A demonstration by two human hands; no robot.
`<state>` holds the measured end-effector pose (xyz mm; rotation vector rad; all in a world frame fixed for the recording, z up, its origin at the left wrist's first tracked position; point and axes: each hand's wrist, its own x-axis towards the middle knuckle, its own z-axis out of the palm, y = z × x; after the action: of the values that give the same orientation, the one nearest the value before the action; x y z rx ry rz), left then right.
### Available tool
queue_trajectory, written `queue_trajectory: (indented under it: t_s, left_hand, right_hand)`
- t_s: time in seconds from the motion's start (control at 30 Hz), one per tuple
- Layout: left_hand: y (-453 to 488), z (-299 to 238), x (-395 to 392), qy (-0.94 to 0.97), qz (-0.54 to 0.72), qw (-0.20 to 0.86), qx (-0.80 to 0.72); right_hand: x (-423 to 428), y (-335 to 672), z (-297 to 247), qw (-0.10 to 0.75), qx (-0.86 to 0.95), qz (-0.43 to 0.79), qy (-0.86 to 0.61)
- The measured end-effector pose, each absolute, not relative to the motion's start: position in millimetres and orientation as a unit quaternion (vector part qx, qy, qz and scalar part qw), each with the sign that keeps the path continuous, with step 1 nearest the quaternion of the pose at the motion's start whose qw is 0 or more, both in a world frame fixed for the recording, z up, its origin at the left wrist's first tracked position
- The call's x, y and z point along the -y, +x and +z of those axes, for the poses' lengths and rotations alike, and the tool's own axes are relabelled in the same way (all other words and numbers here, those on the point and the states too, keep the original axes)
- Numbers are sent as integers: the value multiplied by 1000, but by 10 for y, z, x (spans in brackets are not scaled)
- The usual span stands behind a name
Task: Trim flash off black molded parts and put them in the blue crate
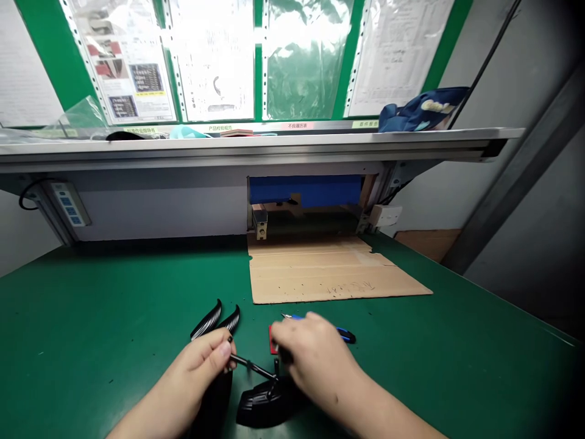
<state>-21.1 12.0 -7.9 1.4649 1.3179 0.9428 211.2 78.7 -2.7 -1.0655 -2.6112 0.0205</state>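
My left hand (208, 366) is closed, its thumb and finger pinching the end of a thin black rod (251, 366). The rod slants down to the right and meets a ribbed black plastic piece (258, 407) low in the view. Above that piece, my right hand (315, 353) is closed with curled fingers; a dark thing shows under them, but what it is stays hidden. Two curved, ribbed black pieces (208, 320) with pointed tips lie just beyond my left hand. Behind my right hand is a blue-and-black handled tool (346, 335), partly covered, beside a red object (273, 339).
A flat cardboard sheet (329, 277) lies on the green table (114, 317), before an opening with a blue flap (320, 190). Overhead runs a shelf (228, 149) holding a blue cloth item (420, 110). A power strip (70, 204) is mounted at left.
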Motion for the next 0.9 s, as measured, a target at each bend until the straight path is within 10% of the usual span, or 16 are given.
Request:
queue_trajectory:
  t_s: [0.17, 0.37, 0.6, 0.9]
  left_hand:
    - [-82, -140, -167, 386, 558, 536, -502]
    - [140, -229, -126, 337, 544, 695, -330]
    - [131, -470, -186, 541, 521, 436, -495]
    - [-3, 91, 71, 630, 488, 543, -263]
  right_hand:
    - [-806, 2120, 21, 319, 814, 82, -478]
    - [-598, 1910, -139, 185, 922, -7, -341]
    - [-607, 1860, -311, 156, 944, -104, -273]
    - [-561, 1883, -19, 218, 962, 63, -149]
